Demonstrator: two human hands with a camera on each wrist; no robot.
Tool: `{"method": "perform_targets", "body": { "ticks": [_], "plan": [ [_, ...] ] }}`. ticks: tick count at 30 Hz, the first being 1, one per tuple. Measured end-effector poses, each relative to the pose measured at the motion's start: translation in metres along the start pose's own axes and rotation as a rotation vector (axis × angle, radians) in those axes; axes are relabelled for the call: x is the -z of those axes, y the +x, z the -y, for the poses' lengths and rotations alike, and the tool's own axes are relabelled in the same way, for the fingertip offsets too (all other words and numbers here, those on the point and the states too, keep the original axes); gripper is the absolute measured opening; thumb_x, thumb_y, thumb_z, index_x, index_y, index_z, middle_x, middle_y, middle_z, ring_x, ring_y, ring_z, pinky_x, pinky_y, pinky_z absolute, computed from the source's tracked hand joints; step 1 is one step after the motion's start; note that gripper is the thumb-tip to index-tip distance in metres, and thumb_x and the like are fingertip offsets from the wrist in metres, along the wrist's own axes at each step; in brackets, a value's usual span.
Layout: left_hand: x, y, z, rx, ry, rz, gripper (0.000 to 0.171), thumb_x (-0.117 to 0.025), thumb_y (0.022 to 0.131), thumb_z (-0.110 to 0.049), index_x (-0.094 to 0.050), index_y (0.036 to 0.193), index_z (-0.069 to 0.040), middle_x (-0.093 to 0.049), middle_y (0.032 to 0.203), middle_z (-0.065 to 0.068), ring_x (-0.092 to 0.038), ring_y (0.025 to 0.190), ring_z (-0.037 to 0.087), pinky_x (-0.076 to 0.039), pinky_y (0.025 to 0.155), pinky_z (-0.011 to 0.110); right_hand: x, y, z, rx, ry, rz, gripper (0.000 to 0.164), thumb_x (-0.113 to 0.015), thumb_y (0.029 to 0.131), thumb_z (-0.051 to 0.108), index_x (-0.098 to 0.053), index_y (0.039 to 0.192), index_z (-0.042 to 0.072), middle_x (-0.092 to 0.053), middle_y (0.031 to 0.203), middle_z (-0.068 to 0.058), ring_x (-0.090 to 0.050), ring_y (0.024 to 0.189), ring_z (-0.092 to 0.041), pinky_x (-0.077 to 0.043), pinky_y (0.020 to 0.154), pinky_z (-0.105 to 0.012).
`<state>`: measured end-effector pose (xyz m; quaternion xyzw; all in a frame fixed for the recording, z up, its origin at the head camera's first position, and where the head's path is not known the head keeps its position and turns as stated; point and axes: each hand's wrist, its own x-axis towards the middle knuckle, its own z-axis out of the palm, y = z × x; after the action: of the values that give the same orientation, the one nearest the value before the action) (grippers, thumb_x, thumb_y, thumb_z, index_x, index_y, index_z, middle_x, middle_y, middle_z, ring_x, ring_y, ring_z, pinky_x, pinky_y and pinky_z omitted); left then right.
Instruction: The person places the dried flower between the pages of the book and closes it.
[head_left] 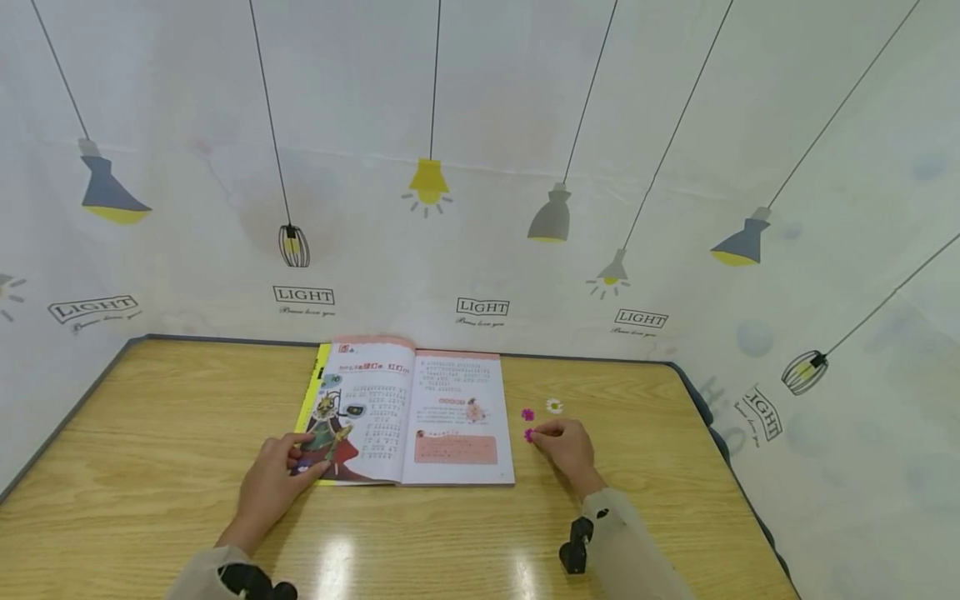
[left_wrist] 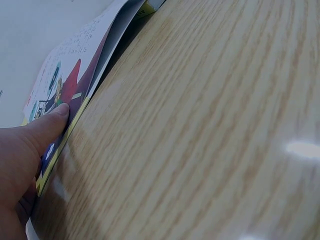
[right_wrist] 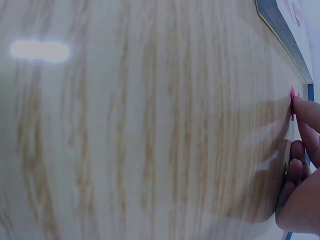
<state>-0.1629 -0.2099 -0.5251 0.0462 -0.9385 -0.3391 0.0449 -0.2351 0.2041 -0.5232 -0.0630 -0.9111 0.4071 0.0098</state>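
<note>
Right hand (head_left: 566,450) has 1 magenta flower (head_left: 528,435) pinched at the fingertips; can't tell if it touches the table (head_left: 450,533). 2nd magenta flower (head_left: 528,414) lies just beyond those fingertips, white flower (head_left: 554,406) beyond them, further right. Open book (head_left: 459,417) sits left of them; left hand (head_left: 272,475) grips its lower-left edge, thumb on page. Risks, my read: thin piece may slip from pinch; tight spacing may let fingers knock 2nd flower; if thumb eases, page may lift.
</note>
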Motion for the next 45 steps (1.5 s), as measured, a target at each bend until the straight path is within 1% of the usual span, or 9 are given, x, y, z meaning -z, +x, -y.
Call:
{"method": "perform_targets", "body": {
  "ticks": [7,14,21,26,32,40,45],
  "plan": [
    [0.0000,-0.0007,0.0005,-0.012,-0.002,-0.008,0.054,-0.074,0.077,-0.030,-0.055,0.119,-0.002,-0.048,0.093,0.012,-0.048,0.079,0.022,-0.039,0.065,0.035,0.0014,-0.0027,0.0031,-0.002,-0.004,-0.007,0.013,-0.070,0.080,0.019,-0.073,0.080,0.006,-0.066,0.077,0.000,-0.057,0.073,-0.016,-0.044,0.066,-0.033],
    [-0.0005,-0.0007,0.0010,-0.012,-0.002,-0.010,0.054,-0.074,0.077,-0.031,-0.055,0.119,-0.002,-0.047,0.093,0.012,-0.048,0.079,0.022,-0.039,0.065,0.035,-0.0001,-0.0009,0.0006,0.003,-0.026,-0.010,0.014,-0.070,0.082,0.018,-0.072,0.080,0.005,-0.063,0.073,0.000,-0.054,0.068,-0.013,-0.041,0.062,-0.030],
    [-0.0004,-0.0007,0.0013,-0.017,0.003,-0.015,0.054,-0.074,0.077,-0.031,-0.055,0.118,-0.002,-0.048,0.092,0.011,-0.048,0.078,0.021,-0.038,0.064,0.034,-0.0015,-0.0002,-0.0011,-0.004,-0.025,-0.016,0.013,-0.069,0.082,0.019,-0.071,0.080,0.006,-0.061,0.071,0.002,-0.052,0.065,-0.011,-0.039,0.060,-0.029],
    [-0.0007,-0.0006,0.0020,-0.017,0.002,-0.013,0.054,-0.074,0.077,-0.032,-0.055,0.118,-0.002,-0.048,0.092,0.011,-0.048,0.078,0.021,-0.038,0.065,0.034,-0.0008,-0.0014,-0.0007,0.001,-0.005,-0.009,0.015,-0.070,0.081,0.022,-0.071,0.081,0.007,-0.061,0.073,0.002,-0.053,0.067,-0.012,-0.039,0.062,-0.029],
    [-0.0004,-0.0009,0.0019,-0.017,0.002,-0.017,0.054,-0.074,0.077,-0.031,-0.056,0.118,-0.002,-0.048,0.092,0.011,-0.049,0.078,0.021,-0.039,0.065,0.034,0.0009,-0.0021,0.0005,-0.015,0.025,0.005,0.020,-0.073,0.078,0.025,-0.069,0.085,0.007,-0.060,0.077,0.000,-0.052,0.072,-0.013,-0.038,0.064,-0.029],
    [-0.0010,-0.0005,0.0018,-0.008,0.002,-0.011,0.054,-0.073,0.077,-0.032,-0.055,0.119,-0.003,-0.047,0.093,0.011,-0.049,0.080,0.022,-0.039,0.067,0.036,0.0027,-0.0034,0.0027,0.008,0.016,0.009,0.018,-0.073,0.078,0.023,-0.070,0.084,0.006,-0.061,0.074,0.000,-0.052,0.067,-0.013,-0.039,0.061,-0.029],
    [-0.0014,0.0004,0.0019,-0.010,0.003,-0.015,0.053,-0.074,0.077,-0.032,-0.055,0.118,-0.003,-0.047,0.092,0.011,-0.048,0.079,0.022,-0.039,0.065,0.035,0.0038,-0.0022,0.0040,-0.001,-0.003,0.028,0.018,-0.073,0.078,0.022,-0.071,0.084,0.005,-0.063,0.074,0.000,-0.055,0.068,-0.013,-0.041,0.062,-0.030]
  ]
}}
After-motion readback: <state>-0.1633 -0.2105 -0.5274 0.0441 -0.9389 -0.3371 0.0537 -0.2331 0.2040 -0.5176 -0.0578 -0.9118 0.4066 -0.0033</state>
